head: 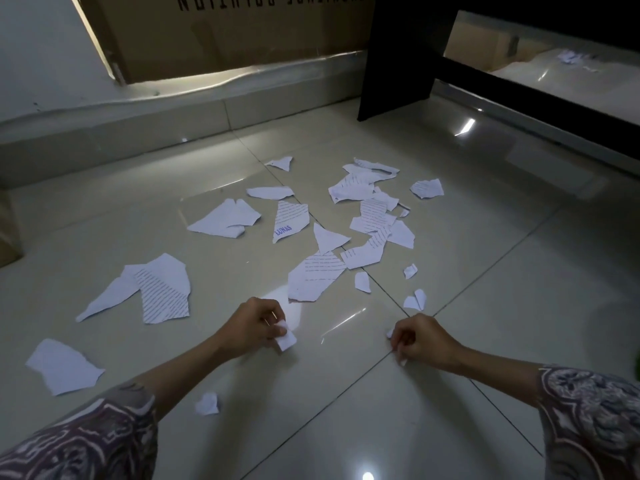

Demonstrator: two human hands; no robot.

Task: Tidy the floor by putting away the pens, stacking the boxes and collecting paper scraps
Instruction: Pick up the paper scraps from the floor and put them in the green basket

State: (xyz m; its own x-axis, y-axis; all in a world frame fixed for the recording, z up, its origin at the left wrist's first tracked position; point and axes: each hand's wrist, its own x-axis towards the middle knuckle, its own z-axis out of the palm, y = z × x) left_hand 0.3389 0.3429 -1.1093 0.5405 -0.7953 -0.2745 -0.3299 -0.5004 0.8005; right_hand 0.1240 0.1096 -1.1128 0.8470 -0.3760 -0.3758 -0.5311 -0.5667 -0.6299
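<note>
Collecting paper scraps (317,273) off the tiled floor (502,306). Left hand (258,325) has its fingers curled round a small white scrap (285,336), likely kept there as the gathering hand so pieces bunch in one place. Right hand (420,339) is low at the tile joint, fingers curled; a sliver of white shows at its fingertips, apparently a tiny scrap being pinched up, though too small to be sure. Most scraps lie scattered ahead of both hands, some overlapping near the dark furniture leg (398,64); one small piece (207,403) lies by the left forearm. Cardboard box (242,32) leans at the wall. No pens visible.
</note>
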